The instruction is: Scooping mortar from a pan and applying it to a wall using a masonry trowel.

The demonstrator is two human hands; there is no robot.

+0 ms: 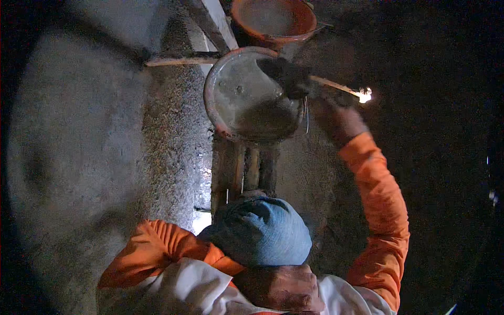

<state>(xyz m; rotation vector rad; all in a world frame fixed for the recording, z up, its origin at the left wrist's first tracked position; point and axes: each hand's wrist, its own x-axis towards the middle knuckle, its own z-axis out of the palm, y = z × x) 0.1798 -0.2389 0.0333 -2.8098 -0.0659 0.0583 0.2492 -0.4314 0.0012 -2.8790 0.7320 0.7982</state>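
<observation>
My right arm (380, 210), in an orange sleeve, reaches forward to a round pan (210, 100) with a worn reddish rim. Wet grey material (236, 89) lies inside the pan. Deep shadow and blur cover my right hand (320, 102) at the pan's right edge. It seems closed around a dark object that I cannot make out. A light stick (336, 85) sticks out beside it, its right end very bright. Folded across the bottom, my left hand (283, 289) has curled fingers behind a rounded blue cloth shape (273, 231); anything inside them is hidden.
An orange basin (310, 23) with grey contents stands beyond the pan. A wooden beam (215, 23) and a thinner bar (181, 61) meet at the pan's upper left. Rough grey masonry (168, 142) runs along the left, beside a bright gap (203, 181). Darkness fills the right side.
</observation>
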